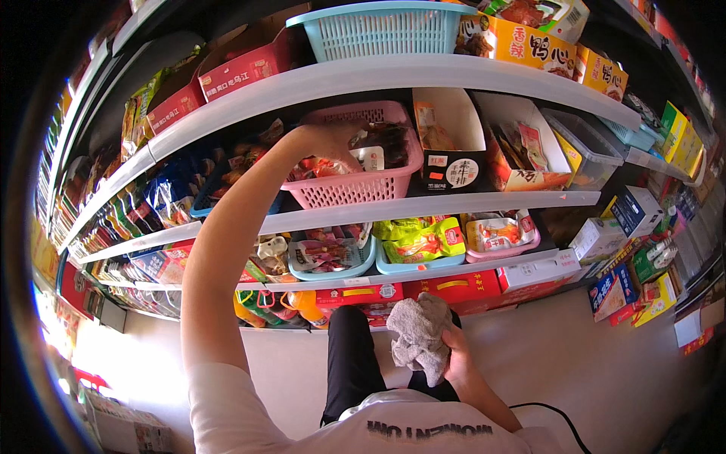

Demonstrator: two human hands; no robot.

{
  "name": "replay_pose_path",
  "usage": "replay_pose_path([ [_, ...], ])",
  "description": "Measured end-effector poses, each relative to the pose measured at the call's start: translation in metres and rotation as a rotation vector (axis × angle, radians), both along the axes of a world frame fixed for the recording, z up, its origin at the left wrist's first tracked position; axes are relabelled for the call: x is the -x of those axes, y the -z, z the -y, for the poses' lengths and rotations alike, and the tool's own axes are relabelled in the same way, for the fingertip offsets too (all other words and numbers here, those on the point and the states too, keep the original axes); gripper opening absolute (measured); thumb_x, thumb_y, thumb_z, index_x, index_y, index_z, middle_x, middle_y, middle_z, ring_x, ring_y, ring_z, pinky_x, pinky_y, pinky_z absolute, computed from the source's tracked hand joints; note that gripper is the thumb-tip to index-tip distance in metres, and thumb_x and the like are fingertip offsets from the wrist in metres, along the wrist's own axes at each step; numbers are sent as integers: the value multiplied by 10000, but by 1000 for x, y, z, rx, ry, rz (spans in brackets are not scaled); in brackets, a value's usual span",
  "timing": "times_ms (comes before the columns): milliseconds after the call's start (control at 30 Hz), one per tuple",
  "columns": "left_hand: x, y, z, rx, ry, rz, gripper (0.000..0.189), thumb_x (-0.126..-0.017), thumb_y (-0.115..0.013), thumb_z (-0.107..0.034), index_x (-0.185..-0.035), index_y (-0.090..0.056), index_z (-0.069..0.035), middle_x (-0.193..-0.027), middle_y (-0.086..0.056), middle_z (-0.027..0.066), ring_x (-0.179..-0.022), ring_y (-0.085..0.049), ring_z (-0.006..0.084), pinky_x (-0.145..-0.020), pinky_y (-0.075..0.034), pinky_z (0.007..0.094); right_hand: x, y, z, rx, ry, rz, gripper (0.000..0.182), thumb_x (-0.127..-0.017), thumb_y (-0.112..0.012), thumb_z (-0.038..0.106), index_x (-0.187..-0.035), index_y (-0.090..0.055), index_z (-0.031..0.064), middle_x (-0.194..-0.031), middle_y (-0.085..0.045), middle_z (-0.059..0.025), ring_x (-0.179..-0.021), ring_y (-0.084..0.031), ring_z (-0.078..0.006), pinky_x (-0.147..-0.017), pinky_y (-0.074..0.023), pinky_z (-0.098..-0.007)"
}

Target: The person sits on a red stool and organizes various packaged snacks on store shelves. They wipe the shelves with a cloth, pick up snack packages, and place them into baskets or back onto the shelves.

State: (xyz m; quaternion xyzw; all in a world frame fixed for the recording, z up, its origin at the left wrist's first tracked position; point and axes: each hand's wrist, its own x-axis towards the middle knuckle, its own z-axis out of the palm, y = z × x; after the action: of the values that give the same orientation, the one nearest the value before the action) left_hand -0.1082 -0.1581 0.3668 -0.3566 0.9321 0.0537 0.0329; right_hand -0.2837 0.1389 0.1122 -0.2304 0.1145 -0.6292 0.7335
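My left hand [332, 144] reaches over the pink plastic basket [351, 190] on the middle shelf, its fingers down among the packaged snacks inside; whether it grips a packet is hidden. Dark vacuum packs [388, 148] lie in the basket's right part, and red packets [317, 167] lie at its left front. Low in front of my body, my right hand [455, 354] holds a crumpled grey cloth [421, 337], with the fingers partly hidden by it.
Open cardboard boxes of snacks [451, 142] stand right of the pink basket. Above is a light blue basket [385, 31] behind a shelf edge [397, 74]. Smaller baskets [332, 275] fill the shelf below. Red boxes [454, 285] and bottles [306, 306] stand lowest. A black cable [553, 410] runs at the lower right.
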Motion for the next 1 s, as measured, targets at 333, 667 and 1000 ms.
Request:
replay_pose_path([
  [333,-49,-23,27,230,-324,-671,393,-830,-640,-278,-1135,-566,-43,-979,-638,130,-864,-602,194,-775,-481,298,-3,14,0,-59,32,-154,711,-798,-631,330,-1346,-315,6,-1228,-513,-120,-1059,-551,-231,-901,-451,-380],
  [667,-79,-13,45,480,-142,-665,354,-817,-614,-283,-1108,-583,-84,-1037,-620,105,-942,-578,250,-826,-457,349,-20,21,16,-138,-4,-123,686,-807,-635,336,-1322,-338,-8,-1181,-535,-117,-1013,-569,-223,-860,-470,-361],
  [1000,-66,-16,47,418,-166,-534,702,-700,-721,-393,-1257,-431,-77,-1248,-482,160,-1140,-466,297,-943,-391,371,-15,61,63,-257,-90,-60,644,-805,-610,361,-1309,-383,30,-1170,-550,-103,-995,-579,-228,-837,-482,-370],
])
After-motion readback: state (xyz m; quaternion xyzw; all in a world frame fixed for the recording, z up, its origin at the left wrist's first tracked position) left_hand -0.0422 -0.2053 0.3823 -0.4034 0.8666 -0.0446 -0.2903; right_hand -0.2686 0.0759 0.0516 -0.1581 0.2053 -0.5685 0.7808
